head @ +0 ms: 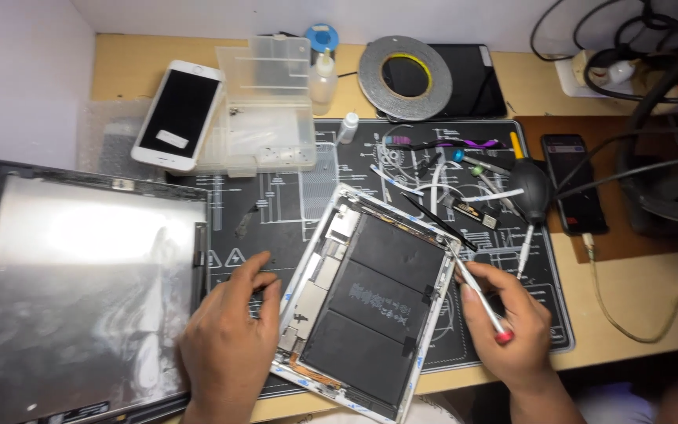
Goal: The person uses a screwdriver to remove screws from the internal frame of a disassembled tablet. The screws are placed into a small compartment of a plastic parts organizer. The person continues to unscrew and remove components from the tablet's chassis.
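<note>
Opened tablet (370, 302) lies tilted on black work mat (276, 212), black battery cells exposed; likely thin, rigid, fragile inside, best held by frame edges. Left hand (229, 345) flat, fingers spread, bracing left edge. Right hand (508, 326) pinches slim red-capped tool (480, 294), tip at right edge, contact unclear. Detached screen panel (80, 290) lies left.

White phone (178, 115) face up beside clear plastic parts box (264, 118); tape roll (405, 77) at back; black air blower (530, 186), dark phone (574, 182) on cable, right; detached screen panel (80, 290) left.
</note>
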